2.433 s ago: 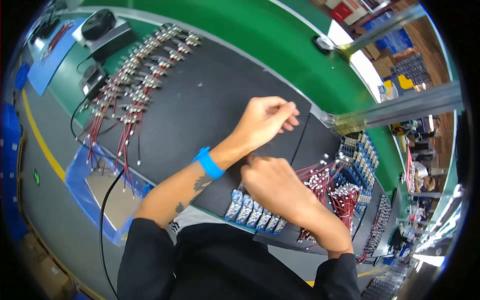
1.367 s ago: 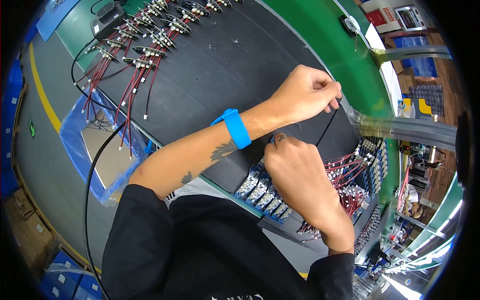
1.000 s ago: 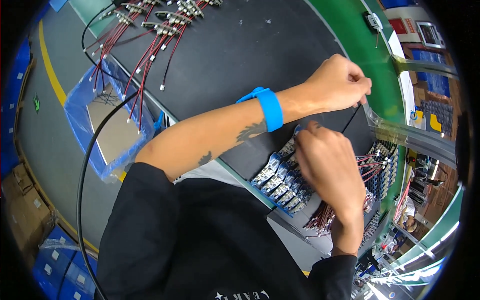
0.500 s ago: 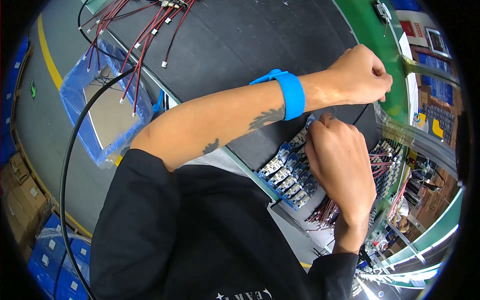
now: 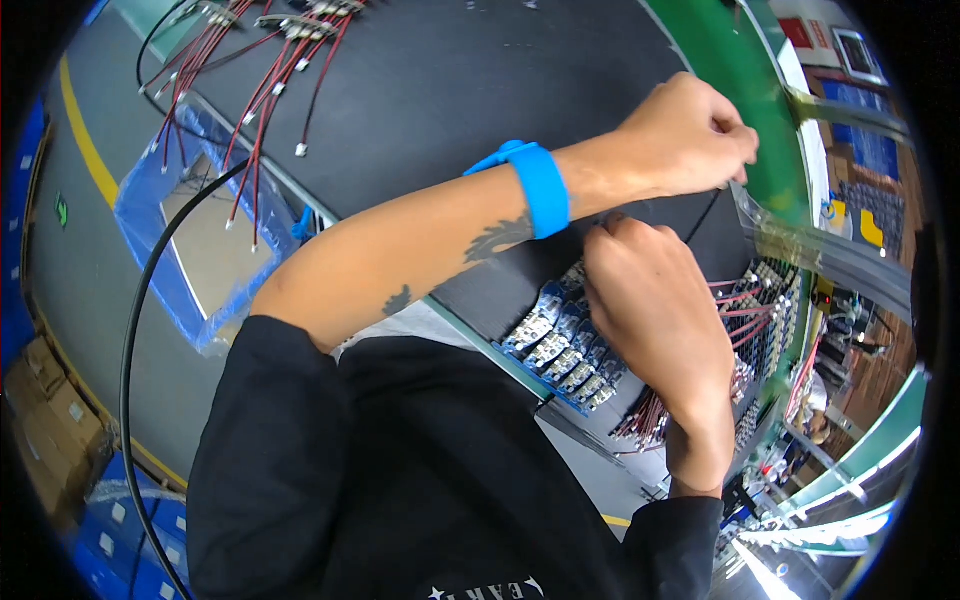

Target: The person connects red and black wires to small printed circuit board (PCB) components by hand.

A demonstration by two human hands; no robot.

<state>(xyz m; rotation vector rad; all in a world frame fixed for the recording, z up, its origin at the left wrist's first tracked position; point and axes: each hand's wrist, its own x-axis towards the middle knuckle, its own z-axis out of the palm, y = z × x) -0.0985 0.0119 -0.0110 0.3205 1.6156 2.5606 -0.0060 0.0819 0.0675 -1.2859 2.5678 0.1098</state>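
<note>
1. Although both forearms cross part of it, the dark surface [image 5: 450, 110] spreads from eleven to four o'clock, its breadth apparently letting parts lie in separate groups.
2. Between nine and ten o'clock, a box lined with blue film [image 5: 148, 195] stands beyond the surface's edge.
3. At two o'clock, the left hand [image 5: 690, 140] has its grip curled closed; whether anything is pinched inside, I cannot tell.
4. At three o'clock, the right hand [image 5: 660, 300] is knuckles-up, its fingertips hidden; I cannot tell whether its grip holds anything.
5. At four o'clock, just beside that hand, blue circuit boards [image 5: 555, 345] sit in a close row, probably for easy reach.
6. Farther out at four, red leads [image 5: 645, 420] are bunched, perhaps against tangling.
7. At eleven, wired boards [image 5: 305, 25] trail leads over the edge, likely to spare room.
8. Pale shirt lettering [image 5: 488, 590] at six o'clock is cut off; white labels [image 5: 118, 512] at eight are too small to read.
</note>
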